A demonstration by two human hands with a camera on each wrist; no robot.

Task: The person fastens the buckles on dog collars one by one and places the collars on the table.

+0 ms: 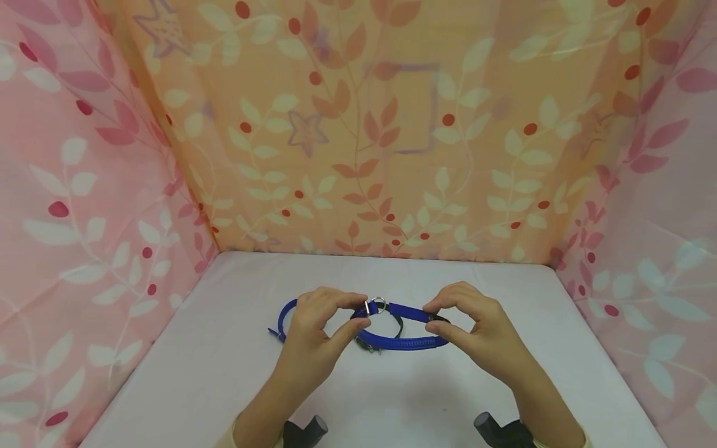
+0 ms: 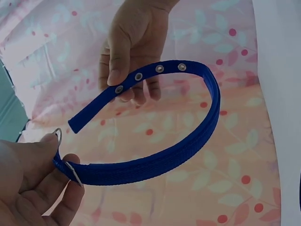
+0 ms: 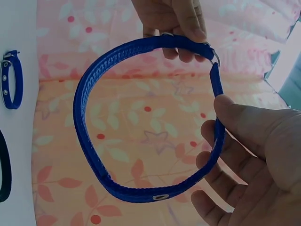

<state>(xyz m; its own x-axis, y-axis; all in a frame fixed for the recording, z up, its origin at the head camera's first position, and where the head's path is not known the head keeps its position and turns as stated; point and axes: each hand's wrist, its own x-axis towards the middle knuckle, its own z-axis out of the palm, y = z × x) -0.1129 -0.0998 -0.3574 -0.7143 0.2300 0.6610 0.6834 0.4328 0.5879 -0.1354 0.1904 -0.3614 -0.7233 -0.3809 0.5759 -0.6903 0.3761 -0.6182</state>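
Observation:
Both hands hold a blue collar bent into a loop over the table. My left hand pinches its buckle end, beside the metal ring. In the left wrist view the metal buckle frame lies by the left fingers. Thumb and fingers of my right hand pinch the strap of the other end, which has several metal eyelets. In the right wrist view the strap's tip reaches the ring.
Another blue collar lies on the white table, left of and partly behind the left hand. A dark collar lies behind the held loop. Floral cloth walls enclose the back and both sides.

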